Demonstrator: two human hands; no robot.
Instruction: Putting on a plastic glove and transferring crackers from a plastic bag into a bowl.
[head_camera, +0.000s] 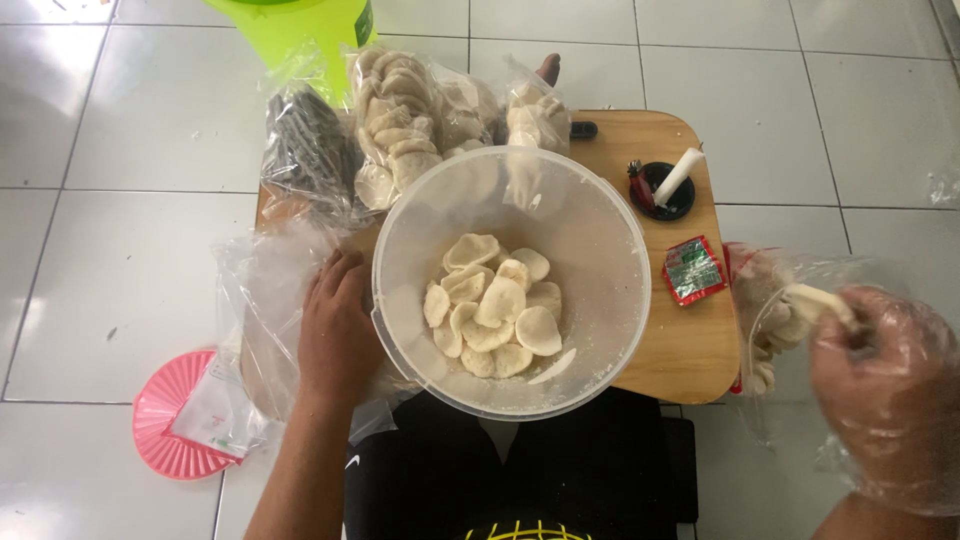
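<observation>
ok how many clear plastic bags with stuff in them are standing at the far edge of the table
3. A dark-filled bag at far left, a bag of pale crackers in the middle, and a smaller cracker bag to the right, behind the bowl. More may be hidden behind them.

1. A small wooden table (690, 350) with rounded corners stands on the white tiled floor (120, 200).
2. A clear plastic tub (600, 290) of pale crackers fills its middle.
3. Bagged crackers (410, 120) crowd the far left.
4. At right sit a black dish (668, 205) and a red-green sachet (693, 270).
5. A pink lid (160, 430) lies on the floor, near left.
</observation>
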